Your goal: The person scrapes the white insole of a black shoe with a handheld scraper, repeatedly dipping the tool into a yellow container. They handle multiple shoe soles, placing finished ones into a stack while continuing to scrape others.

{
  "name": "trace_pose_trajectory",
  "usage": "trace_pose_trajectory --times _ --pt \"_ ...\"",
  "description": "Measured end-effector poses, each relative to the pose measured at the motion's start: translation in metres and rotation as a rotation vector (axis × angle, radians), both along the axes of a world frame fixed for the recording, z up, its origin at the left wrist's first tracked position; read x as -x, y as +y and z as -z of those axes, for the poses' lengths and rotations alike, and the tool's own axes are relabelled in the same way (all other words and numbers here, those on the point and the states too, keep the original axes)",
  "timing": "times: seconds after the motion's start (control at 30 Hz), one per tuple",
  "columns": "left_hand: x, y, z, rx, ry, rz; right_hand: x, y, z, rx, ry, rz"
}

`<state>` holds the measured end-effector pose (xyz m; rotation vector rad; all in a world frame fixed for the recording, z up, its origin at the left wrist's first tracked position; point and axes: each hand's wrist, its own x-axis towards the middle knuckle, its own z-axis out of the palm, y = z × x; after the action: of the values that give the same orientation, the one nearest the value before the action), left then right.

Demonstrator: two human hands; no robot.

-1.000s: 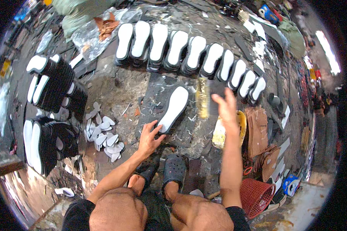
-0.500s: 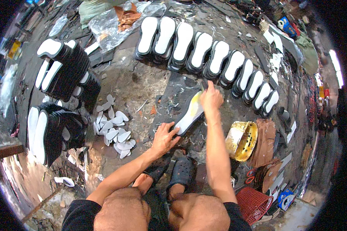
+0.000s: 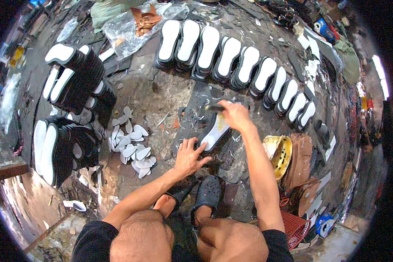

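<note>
In front of my feet a white-topped shoe insole (image 3: 214, 134) with a dark edge lies aslant on a dark sheet (image 3: 190, 120). Yellowish glue is smeared over its far half. My left hand (image 3: 189, 158) has its fingers spread, the thumb and fingertips at the near end of the insole. My right hand (image 3: 236, 116) is closed round a short dark glue brush (image 3: 214, 107), held over the insole's far end. Motion blurs the brush, so whether it touches the insole is unclear.
Stacks of insoles (image 3: 228, 54) curve along the far side. More stacks (image 3: 48, 148) stand at left, beside a heap of small white oval pieces (image 3: 133, 146). A yellow glue-stained tub (image 3: 281, 157) sits at right, near brown sheets (image 3: 300, 153) and a red basket (image 3: 294, 227).
My right hand has swung the brush left across the insole's far end. The yellow glue there looks more spread out. My left hand has shifted slightly, still at the near end.
</note>
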<state>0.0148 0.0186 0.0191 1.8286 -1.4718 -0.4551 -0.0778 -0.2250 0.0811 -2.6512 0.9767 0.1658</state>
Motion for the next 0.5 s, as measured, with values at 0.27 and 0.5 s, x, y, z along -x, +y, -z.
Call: trace_pose_trajectory --times 0.27,0.5 --pt "-0.095 0.004 -0.07 0.47 0.108 -0.714 -0.013 0.176 0.007 -0.18 -0.129 -0.378" --pt "-0.053 0.023 -0.023 0.036 0.229 -0.272 0.041 0.084 -0.034 -0.107 -0.709 0.183"
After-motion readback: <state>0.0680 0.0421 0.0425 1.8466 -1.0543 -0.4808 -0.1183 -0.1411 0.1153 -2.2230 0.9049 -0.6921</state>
